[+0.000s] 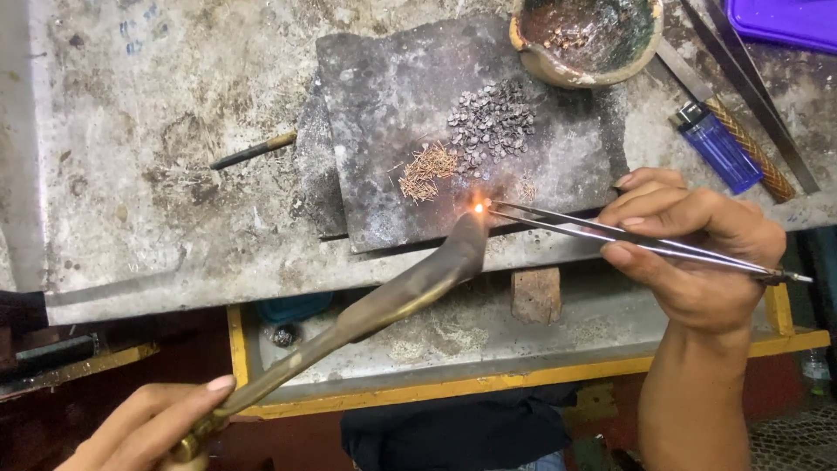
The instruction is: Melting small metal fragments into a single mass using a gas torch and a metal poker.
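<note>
A slab [392,122] lies mid-bench [131,174], reaching its front edge, with two heaps of small pieces [471,139] on it. A bowl [584,44] sits behind it, a lighter [719,148] to its right, a stick [253,150] to its left.

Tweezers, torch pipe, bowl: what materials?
Tweezers: likely steel, silvery, bright glints along thin blades. Torch pipe: probably brass, dull yellow-brown, tip darkened near the flame. Bowl: looks like fired clay, tan matte rim, blackened inside.

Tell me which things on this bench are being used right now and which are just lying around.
In use: left hand holding torch; right hand holding tweezers; dark slab; glowing piece.

Lying about: blue lighter, clay bowl, small rod.
</note>
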